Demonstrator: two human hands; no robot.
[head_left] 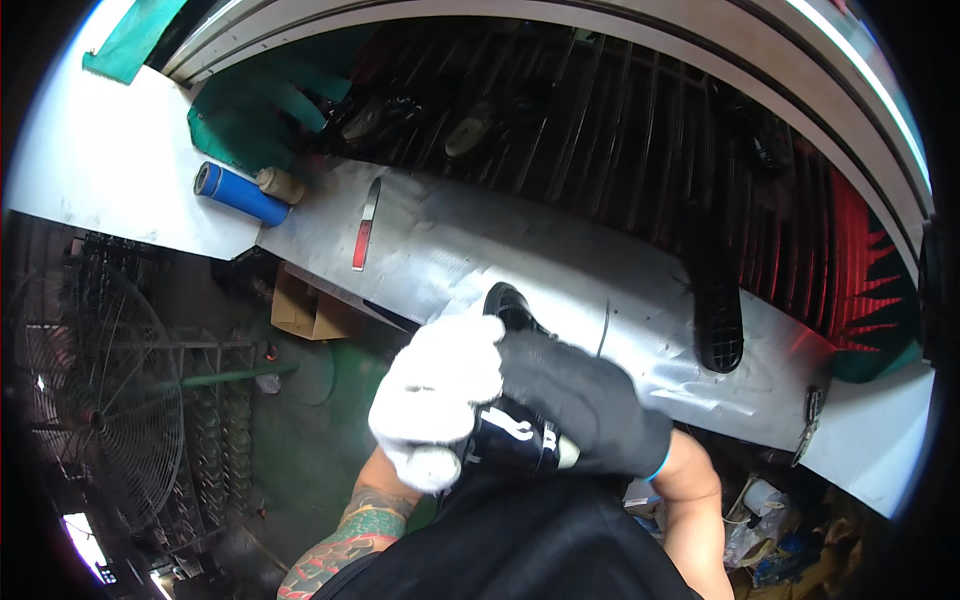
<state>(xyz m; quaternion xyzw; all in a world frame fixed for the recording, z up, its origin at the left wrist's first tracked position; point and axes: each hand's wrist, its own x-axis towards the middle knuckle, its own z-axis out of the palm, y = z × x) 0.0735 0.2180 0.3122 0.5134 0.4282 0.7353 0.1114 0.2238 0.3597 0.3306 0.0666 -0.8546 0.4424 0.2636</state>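
Note:
In front of my body I hold a black shoe [508,440] between both hands, its rounded tip pointing away from me over the metal ledge. My left hand [437,395], in a white glove, is closed on the shoe's left side. Across its upper part lies my right hand [585,400], in a dark glove, its fingers wrapped round and partly hidden. White marks show on the shoe near my body. A dark shoe sole [720,335] with a grid tread rests on the ledge to the right. A knife with a red handle [361,245] lies farther left.
The metal ledge [440,235] borders a dark roller conveyor [570,130] carrying several shoes. A blue cylinder [240,192] and a beige roll [281,185] lie at the ledge's left end. A cardboard box [300,308] and a large fan [95,415] stand lower left.

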